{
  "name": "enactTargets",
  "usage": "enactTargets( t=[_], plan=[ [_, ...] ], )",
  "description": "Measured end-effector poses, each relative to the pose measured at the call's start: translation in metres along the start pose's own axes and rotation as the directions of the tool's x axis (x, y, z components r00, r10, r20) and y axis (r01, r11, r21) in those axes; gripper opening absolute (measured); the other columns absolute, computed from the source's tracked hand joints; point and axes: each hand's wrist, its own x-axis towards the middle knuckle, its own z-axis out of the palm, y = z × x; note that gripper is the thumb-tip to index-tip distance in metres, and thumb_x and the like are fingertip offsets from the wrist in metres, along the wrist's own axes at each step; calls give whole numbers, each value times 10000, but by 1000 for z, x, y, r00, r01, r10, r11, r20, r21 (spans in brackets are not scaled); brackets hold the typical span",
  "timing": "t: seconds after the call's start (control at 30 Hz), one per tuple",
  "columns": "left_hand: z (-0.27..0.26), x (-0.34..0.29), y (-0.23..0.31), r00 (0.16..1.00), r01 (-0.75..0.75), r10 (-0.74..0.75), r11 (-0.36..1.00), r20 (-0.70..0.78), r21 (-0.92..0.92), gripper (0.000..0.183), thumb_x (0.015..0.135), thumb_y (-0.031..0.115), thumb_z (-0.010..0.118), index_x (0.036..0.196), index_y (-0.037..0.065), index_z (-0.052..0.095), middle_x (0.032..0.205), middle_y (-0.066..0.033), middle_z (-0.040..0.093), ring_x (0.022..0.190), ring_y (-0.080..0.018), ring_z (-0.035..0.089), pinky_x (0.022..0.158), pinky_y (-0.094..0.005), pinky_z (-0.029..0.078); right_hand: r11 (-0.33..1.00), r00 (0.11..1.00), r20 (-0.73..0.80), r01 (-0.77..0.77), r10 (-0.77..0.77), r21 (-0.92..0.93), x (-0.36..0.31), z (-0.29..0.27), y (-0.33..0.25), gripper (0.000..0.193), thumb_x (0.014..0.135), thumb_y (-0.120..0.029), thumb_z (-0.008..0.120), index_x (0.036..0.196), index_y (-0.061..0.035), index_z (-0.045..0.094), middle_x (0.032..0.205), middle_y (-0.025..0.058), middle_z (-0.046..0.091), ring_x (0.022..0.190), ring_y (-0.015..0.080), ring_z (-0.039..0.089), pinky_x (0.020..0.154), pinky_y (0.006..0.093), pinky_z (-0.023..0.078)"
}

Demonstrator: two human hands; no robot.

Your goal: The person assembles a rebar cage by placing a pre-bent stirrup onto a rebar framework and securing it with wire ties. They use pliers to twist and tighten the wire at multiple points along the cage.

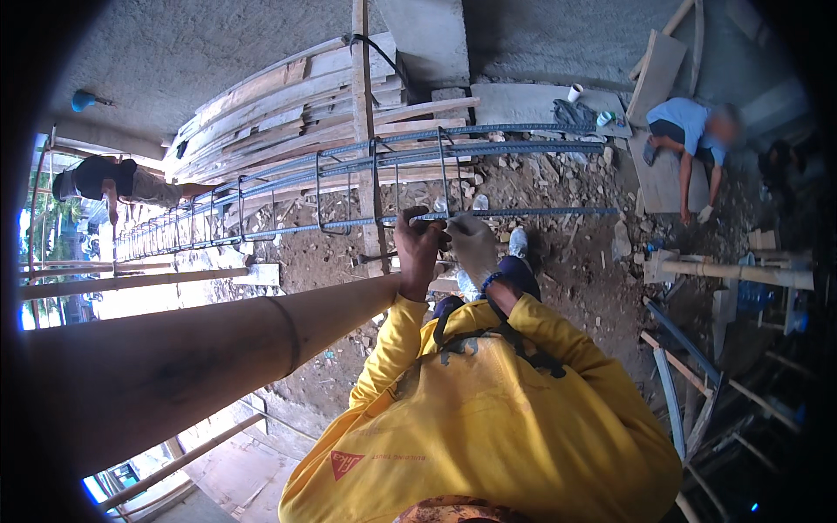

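Note:
A long rebar cage (342,164) of ribbed bars with bent square stirrups runs across in front of me. My bare left hand (418,248) is closed at the lowest bar, near a stirrup (445,174). Beside it, my right hand (473,247), in a pale glove, has its fingers curled at the same bar. What either hand pinches is too small or hidden to name. A short dark rod (373,259) lies left of my left hand, across an upright timber (363,96); whether it touches the hand cannot be told.
A thick bamboo pole (218,357) slants past my left arm. Stacked planks (261,113) lie beyond the cage. Rubble (558,196) covers the ground. One person (118,181) bends at far left; another (689,131) crouches on boards at right. Loose timbers (689,383) stand lower right.

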Motion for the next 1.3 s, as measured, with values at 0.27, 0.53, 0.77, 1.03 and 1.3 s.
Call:
enactTargets(
  t=[0.27,0.53,0.77,1.03,1.3],
  plan=[
    [48,-25,1,919,-385,322,607,228,695,450,899,-15,582,1342,17,510,879,-229,672,739,-447,661,616,-507,518,981,978,-118,162,-174,-104,-1,9,55,168,905,-130,661,1002,-1,706,927,174,729,902,301,698,793,443,507],
    [42,-63,-12,872,-476,363,471,329,743,362,905,-49,525,1259,27,544,1059,-214,669,886,-449,674,691,-519,530,989,929,341,151,-141,-4,21,-35,51,378,935,-274,637,1180,8,696,943,115,736,903,220,683,846,364,537],
    [31,-60,-46,932,-346,334,696,142,630,281,958,32,590,1238,42,571,924,-199,699,731,-371,702,616,-444,537,998,822,569,-57,39,13,36,-53,2,325,1047,-278,542,1112,-16,722,948,36,701,844,91,628,774,283,520],
    [5,9,-67,948,-194,312,726,-65,660,226,925,218,710,984,2,732,781,-137,723,644,-268,703,608,-392,530,992,860,506,111,-64,-63,38,-47,4,252,1020,-186,580,1054,13,731,836,51,670,787,135,590,726,335,480],
    [9,8,-61,878,-307,473,453,66,837,92,910,152,659,893,78,712,860,-160,704,770,-378,690,670,-475,524,981,923,363,169,-125,-93,34,-39,7,237,1021,-186,573,1013,4,715,838,160,710,785,304,681,706,415,511]
  ],
)
